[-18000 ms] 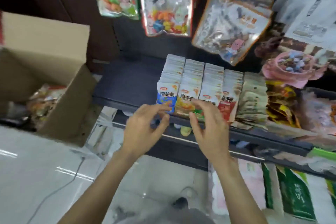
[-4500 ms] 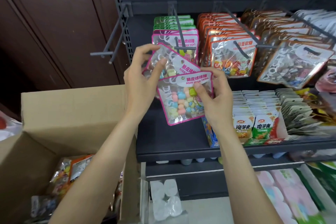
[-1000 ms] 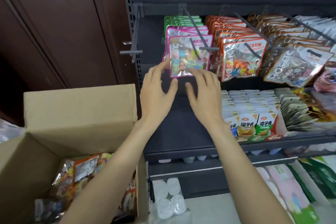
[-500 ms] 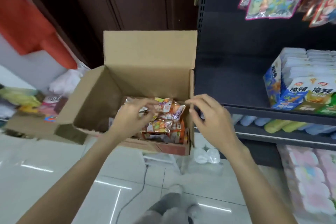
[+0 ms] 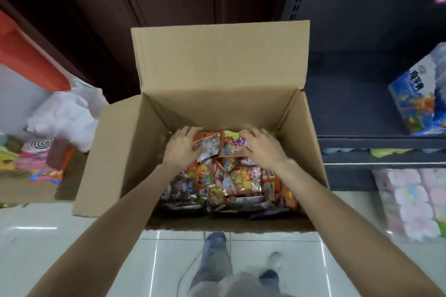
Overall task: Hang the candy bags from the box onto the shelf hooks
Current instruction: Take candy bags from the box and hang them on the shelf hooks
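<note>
Both hands are now down inside the cardboard box, where half a second ago they were only arriving at its rim. The left hand has its fingers curled over an orange-edged bag with white label print at the top of the pile, and the right hand curls over a bright multicoloured bag just beside it, so the two hands sit close together with the two bags touching between them; whether either bag is lifted clear of the heap cannot be told. Below the hands, towards the person's body, the rest of the candy bags lie in a loose heap across the box floor. The view has swung further down than before, so the hanging bags a second ago in front of the hands are nearly out of sight. To the right of the hands the dark shelf carries a blue packet box; left of them lie white plastic bags on the tiled floor.
</note>
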### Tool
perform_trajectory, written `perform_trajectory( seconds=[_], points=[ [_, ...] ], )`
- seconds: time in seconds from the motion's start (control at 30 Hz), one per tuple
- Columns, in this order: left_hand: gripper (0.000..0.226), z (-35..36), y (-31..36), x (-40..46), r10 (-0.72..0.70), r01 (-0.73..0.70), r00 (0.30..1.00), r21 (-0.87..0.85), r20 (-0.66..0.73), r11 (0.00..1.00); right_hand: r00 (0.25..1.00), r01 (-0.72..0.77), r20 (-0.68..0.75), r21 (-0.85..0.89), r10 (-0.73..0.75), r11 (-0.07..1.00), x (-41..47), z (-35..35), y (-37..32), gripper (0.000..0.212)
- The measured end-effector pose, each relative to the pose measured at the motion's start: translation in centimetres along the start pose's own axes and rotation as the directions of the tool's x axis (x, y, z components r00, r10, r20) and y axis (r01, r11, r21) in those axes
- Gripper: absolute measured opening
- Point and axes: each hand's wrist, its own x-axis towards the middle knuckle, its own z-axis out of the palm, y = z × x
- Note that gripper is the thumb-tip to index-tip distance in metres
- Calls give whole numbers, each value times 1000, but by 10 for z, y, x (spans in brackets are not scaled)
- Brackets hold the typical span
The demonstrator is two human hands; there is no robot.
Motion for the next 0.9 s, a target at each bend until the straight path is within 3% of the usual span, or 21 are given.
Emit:
perform_trajectory(
  seconds=[0.1, 0.23, 0.4, 0.53, 0.73, 0.83, 0.9],
  points=[
    [46, 30, -9, 23, 47, -49, 997, 33, 60, 998, 991, -115, 67, -7, 115, 993, 31, 25, -3, 47],
    [50, 60, -16, 43, 22, -21, 996, -8, 87, 1000, 955, -267, 167, 139, 243, 954, 57, 52, 1, 53],
    [76, 79, -32, 56, 20, -10, 967, -40, 254, 999, 928, -272, 268, 19, 258, 962, 57, 65, 7, 56],
    [97, 81, -37, 62, 65, -80, 946, 37, 319, 996, 893, -317, 336, -1, 299, 948, 58, 67, 14, 66],
    [115, 71, -29, 65, 34, -85, 925, 120, 378, 989, 851, -391, 344, -86, 396, 916, 69, 57, 16, 120],
    [108, 66, -26, 67, 29, -86, 926, 136, 375, 987, 852, -428, 282, -112, 441, 897, 69, 53, 22, 119],
    [100, 64, -24, 68, 16, -67, 926, 123, 377, 990, 866, -440, 207, -122, 456, 890, 66, 51, 22, 104]
  ],
)
